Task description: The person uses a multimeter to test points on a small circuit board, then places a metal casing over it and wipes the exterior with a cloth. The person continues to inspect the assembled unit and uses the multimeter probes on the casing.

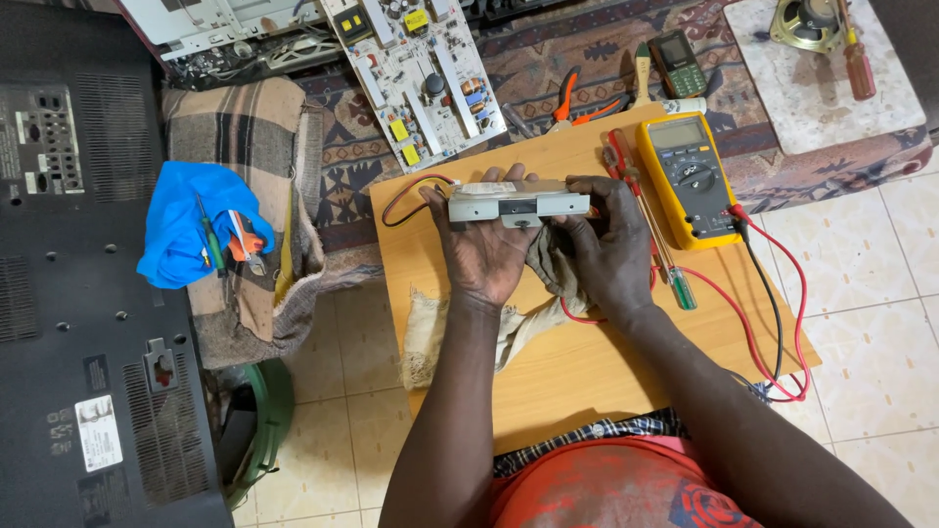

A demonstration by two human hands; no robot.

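A small grey metal-cased module (518, 203) with red and black wires (411, 196) trailing from its left end is held up over a wooden board (577, 362). My left hand (486, 249) grips its left end from below. My right hand (604, 244) holds its right end and also clutches a grey-beige rag (468, 332) that hangs down onto the board.
A yellow multimeter (688, 176) with red and black leads (773, 323) lies right of my hands, beside two screwdrivers (650, 230). Behind are a white circuit board (421, 68), orange pliers (577, 103), a small phone (678, 64) and a speaker (807, 22). A black television back (78, 293) and blue cloth (186, 230) stand left.
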